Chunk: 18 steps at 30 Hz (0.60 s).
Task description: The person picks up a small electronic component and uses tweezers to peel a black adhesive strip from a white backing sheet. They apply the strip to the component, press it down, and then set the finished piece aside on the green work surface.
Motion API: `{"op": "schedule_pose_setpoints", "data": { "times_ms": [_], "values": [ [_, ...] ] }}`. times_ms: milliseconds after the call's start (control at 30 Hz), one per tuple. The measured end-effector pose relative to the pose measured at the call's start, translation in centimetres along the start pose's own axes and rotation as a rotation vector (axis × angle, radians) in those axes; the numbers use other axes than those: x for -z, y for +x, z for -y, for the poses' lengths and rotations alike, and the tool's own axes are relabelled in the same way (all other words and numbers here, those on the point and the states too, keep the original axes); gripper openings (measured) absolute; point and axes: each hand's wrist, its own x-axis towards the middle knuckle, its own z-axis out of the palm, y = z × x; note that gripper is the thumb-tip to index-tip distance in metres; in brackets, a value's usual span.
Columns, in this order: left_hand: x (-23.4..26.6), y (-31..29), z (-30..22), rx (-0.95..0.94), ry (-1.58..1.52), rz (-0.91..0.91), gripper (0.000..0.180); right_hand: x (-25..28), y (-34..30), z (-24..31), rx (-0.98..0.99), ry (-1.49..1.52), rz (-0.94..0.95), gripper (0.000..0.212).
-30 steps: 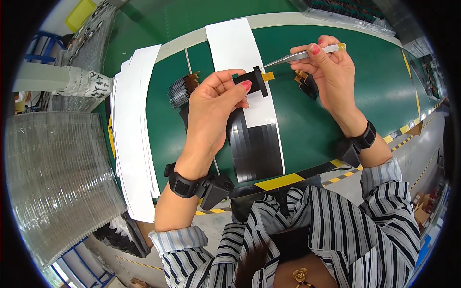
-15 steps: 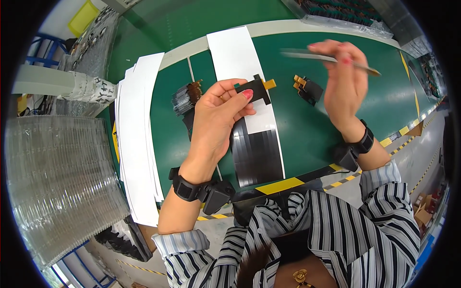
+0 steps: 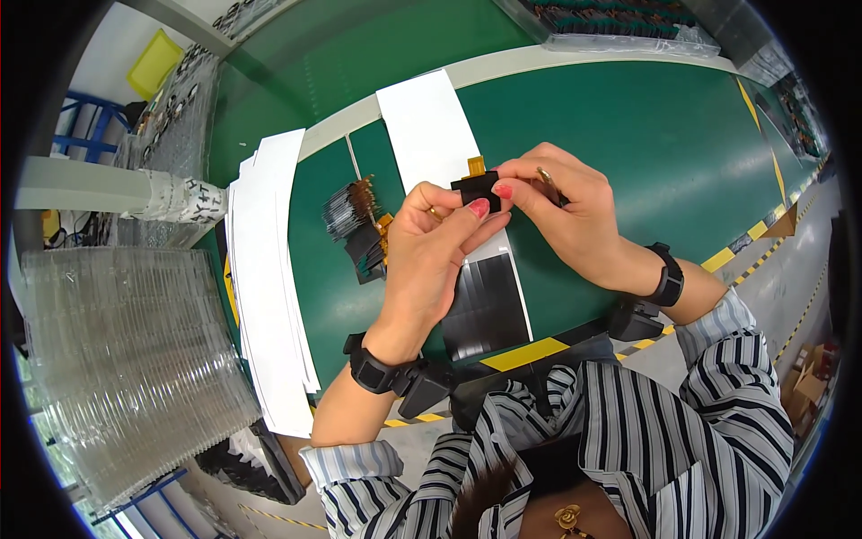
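Between my two hands is a small flat black electronic part (image 3: 479,188) with a gold connector tab standing up from its far edge. My left hand (image 3: 433,235) pinches its left and near side between thumb and fingers. My right hand (image 3: 575,208) is closed at its right edge, thumb and forefinger together there. Metal tweezers (image 3: 546,177) are tucked in the right hand's fingers, mostly hidden. Below the hands, a sheet with black strips (image 3: 488,307) lies on a long white sheet (image 3: 431,117).
Left of my hands lie a stack of thin parts (image 3: 350,208) and more black parts with gold tabs (image 3: 368,250) on the green table (image 3: 628,117). White sheets (image 3: 269,269) are piled further left, beside stacked clear plastic trays (image 3: 126,359). A filled tray (image 3: 620,31) stands far right.
My right hand has come left and down to the black part, its tweezers folded into the fingers. The part's gold tab has turned from pointing right to pointing away. The view has shifted slightly.
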Motion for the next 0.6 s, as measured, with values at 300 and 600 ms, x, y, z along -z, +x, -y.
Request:
{"op": "schedule_pose_setpoints", "data": {
  "times_ms": [300, 600],
  "values": [
    [0.13, -0.38, -0.12, -0.420, 0.629, -0.193, 0.012, 0.28, 0.26, 0.20, -0.076, 0.024, -0.043, 0.006],
    [0.42, -0.32, -0.12, -0.411, 0.806, -0.206, 0.013, 0.16, 0.05, 0.17, -0.020, -0.031, 0.029, 0.005]
  ]
}}
